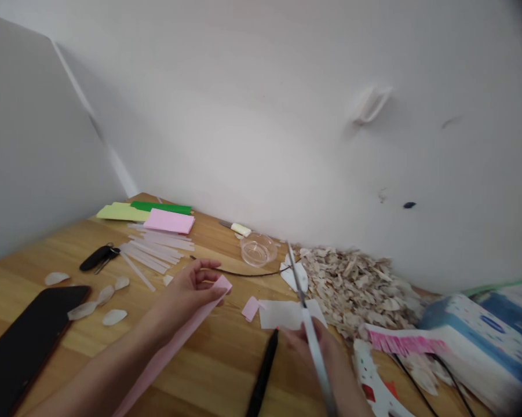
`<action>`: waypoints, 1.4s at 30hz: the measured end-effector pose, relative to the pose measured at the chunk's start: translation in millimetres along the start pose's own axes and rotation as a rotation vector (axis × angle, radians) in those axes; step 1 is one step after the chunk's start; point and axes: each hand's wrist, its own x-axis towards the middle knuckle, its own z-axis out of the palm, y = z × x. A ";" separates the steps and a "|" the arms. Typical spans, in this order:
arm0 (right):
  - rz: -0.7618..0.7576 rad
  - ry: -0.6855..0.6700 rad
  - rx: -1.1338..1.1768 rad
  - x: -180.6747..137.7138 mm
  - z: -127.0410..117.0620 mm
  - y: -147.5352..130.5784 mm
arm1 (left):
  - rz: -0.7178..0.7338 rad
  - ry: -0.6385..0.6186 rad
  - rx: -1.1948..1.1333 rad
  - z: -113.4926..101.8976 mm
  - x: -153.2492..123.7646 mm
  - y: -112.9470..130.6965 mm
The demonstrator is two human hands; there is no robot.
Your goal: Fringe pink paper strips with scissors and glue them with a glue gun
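Observation:
Between the thumb and fingers of my left hand is one end of a long pink paper strip, which hangs down towards the bottom edge. My right hand is closed on a pair of silver scissors, seen edge-on with the narrow tip pointing up and away. How the fingers sit in the handles is hidden. Below the scissors lies a white paper rectangle, with a small folded pink piece at its left end. A black marker pen rests between my hands.
Dried petal-like scraps are heaped by the wall, beside a tissue pack. Further back stand a clear round dish and a glue stick. To the left are coloured papers, pale strips, keys and a phone.

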 end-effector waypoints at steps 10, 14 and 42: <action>-0.096 -0.070 -0.272 24.3 54.1 -49.2 | 0.097 0.027 -0.081 3.1 -21.9 27.0; -0.101 -0.038 -0.309 27.9 41.7 -49.7 | -0.014 -0.002 -0.097 5.7 -24.3 31.1; 0.024 -0.184 0.735 -17.1 3.8 -55.6 | -0.153 -0.287 -0.063 31.1 -30.0 -21.7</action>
